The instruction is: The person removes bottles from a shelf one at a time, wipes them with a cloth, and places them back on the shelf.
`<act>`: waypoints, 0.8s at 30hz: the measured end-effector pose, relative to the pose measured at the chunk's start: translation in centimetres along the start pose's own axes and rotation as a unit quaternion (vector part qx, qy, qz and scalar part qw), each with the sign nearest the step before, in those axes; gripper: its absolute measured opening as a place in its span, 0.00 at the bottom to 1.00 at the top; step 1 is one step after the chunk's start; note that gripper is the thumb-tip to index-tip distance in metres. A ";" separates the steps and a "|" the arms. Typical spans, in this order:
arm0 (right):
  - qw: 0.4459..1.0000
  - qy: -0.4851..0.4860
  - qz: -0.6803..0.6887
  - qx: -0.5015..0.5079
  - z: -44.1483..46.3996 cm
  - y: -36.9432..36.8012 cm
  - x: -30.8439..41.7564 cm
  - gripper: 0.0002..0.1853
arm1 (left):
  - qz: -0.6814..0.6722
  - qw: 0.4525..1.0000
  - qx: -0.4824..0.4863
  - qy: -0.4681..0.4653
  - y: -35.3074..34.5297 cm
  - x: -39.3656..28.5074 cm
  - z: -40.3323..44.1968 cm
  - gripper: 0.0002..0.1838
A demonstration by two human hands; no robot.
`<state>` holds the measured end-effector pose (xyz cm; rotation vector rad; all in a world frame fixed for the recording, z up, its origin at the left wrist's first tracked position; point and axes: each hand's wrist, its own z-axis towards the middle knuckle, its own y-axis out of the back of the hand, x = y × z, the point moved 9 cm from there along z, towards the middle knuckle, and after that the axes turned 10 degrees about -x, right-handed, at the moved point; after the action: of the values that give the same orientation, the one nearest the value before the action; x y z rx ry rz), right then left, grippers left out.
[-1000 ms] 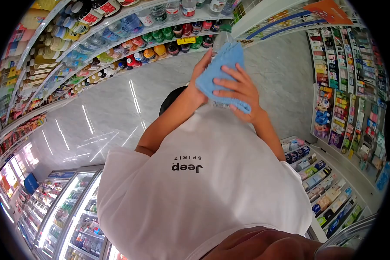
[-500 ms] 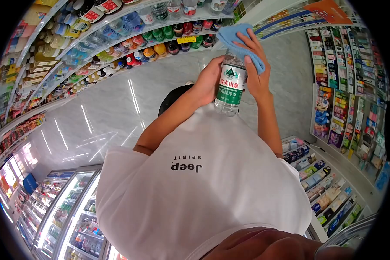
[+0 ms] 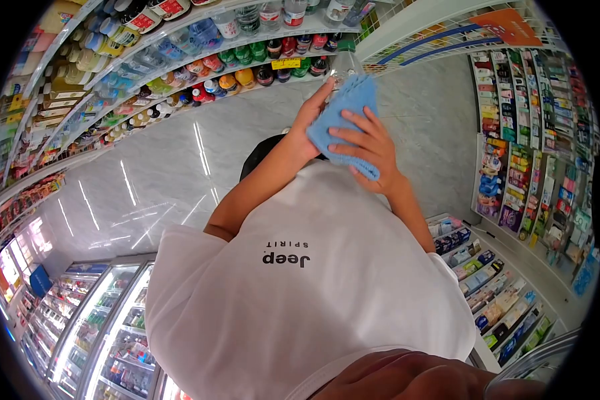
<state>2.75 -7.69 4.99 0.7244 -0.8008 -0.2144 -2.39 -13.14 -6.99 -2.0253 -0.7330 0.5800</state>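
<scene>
A clear plastic bottle (image 3: 345, 65) with a green cap stands up between my hands, its neck and cap showing above a blue cloth (image 3: 340, 123). The cloth covers the bottle's label and lower body. My left hand (image 3: 307, 120) grips the bottle from the left side, its palm partly behind the cloth. On the right, my right hand (image 3: 369, 147) presses the cloth against the bottle, fingers spread over the fabric.
Shelves of drinks (image 3: 247, 57) curve across the top left. A white rack with wire mesh (image 3: 420, 40) stands at the top right. Shelves of small packaged goods (image 3: 513, 160) line the right side. Glass-door coolers (image 3: 107, 320) are at the lower left.
Half a second ago the cloth was at the bottle's top and the label showed. My right hand has moved down with the cloth, which now covers the label and bares the green cap.
</scene>
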 end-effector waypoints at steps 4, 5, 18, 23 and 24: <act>1.000 0.001 0.002 0.013 -1.4 -0.7 1.5 0.19 | 0.026 0.999 0.018 -0.038 -0.8 -1.1 0.1 0.27; 1.000 0.000 -0.002 0.011 -1.6 -0.6 1.3 0.19 | 0.045 0.998 0.007 -0.036 -0.2 -0.9 0.4 0.28; 0.966 -0.153 -0.018 -0.209 2.5 4.0 -6.2 0.17 | 0.164 0.986 0.007 0.003 -1.2 2.3 -0.2 0.25; 0.974 -0.151 -0.003 -0.167 2.7 2.9 -5.3 0.16 | 0.118 0.992 -0.004 -0.033 -0.4 1.6 0.1 0.28; 0.981 -0.132 -0.022 -0.143 2.6 2.6 -4.8 0.16 | 0.120 0.992 -0.017 -0.043 -0.3 1.6 0.0 0.28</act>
<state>-2.70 -4.97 5.21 0.4462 -0.9822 -0.4633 -1.38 -11.92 -6.91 -2.1479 -0.5546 0.8016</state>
